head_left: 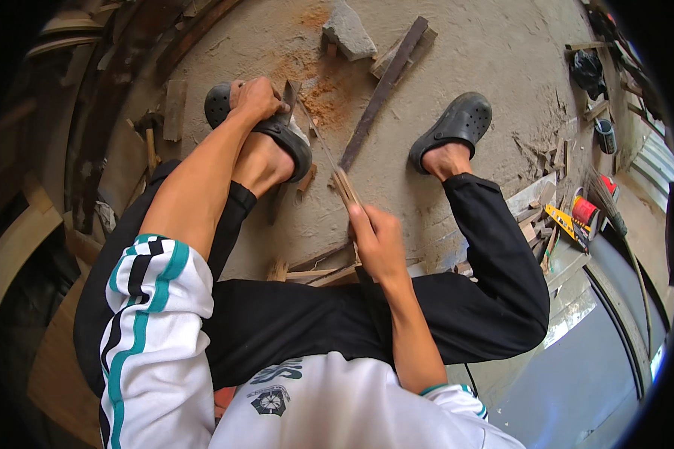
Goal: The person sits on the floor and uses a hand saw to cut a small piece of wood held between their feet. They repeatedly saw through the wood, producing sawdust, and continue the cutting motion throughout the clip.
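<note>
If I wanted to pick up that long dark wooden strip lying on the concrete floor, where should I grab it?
Grab the long dark wooden strip near its lower end, coming from above. That end lies bare on the concrete floor; the upper end rests across wood scraps beside a grey stone chunk.

Saw handle (346, 187) just beyond right hand (378, 243) fingers: pale wood, worn matt. Thin blade (318, 138) running toward left hand (258, 97) fingers: dull metal. Clog (266, 123) under left fingers: black matt plastic. Floor (464, 45): rough concrete, reddish sawdust (314, 86).
</note>
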`<state>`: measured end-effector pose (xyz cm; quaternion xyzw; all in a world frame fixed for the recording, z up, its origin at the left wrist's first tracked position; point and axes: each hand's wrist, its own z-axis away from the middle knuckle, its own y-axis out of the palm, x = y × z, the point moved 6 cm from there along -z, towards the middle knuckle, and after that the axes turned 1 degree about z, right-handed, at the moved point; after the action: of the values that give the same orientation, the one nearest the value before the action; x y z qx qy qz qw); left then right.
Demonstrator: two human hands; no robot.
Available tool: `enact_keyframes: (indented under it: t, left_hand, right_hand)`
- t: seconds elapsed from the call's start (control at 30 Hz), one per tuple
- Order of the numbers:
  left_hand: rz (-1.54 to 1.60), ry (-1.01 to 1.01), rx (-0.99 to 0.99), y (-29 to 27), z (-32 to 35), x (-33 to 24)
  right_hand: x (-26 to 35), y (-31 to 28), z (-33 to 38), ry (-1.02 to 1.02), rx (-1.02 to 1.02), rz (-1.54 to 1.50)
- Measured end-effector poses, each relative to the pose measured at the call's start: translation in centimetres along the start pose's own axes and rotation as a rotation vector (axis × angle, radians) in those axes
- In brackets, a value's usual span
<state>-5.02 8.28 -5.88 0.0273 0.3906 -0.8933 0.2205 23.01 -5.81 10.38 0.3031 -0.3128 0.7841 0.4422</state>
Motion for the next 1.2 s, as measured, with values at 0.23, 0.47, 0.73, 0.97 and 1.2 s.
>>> enact_keyframes:
  t: [0.23,0.47,0.73,0.97,1.2]
  left_hand:
    - [-0.100,0.040,-0.045,-0.1,0.1,-2.2]
    - [-0.058,0.032,-0.032,-0.6,1.3,-1.1]
    - [-0.102,0.015,0.009,-0.6,1.2,-1.8]
    - [-0.133,0.067,-0.037,-0.2,1.4,-2.6]
    - [-0.193,0.112,-0.041,0.1,2.3,-3.0]
  right_hand:
    - [-0.7,3.7,-11.4,-0.157,-0.064,0.052]
    - [-3.0,0.6,-2.2,0.012,0.068,-0.051]
    - [-2.9,4.9,-10.3,-0.023,0.009,-0.137]
    - [-3.5,5.1,-8.9,0.003,0.024,-0.166]
    - [-5.9,6.3,-9.0,-0.104,0.028,-0.161]
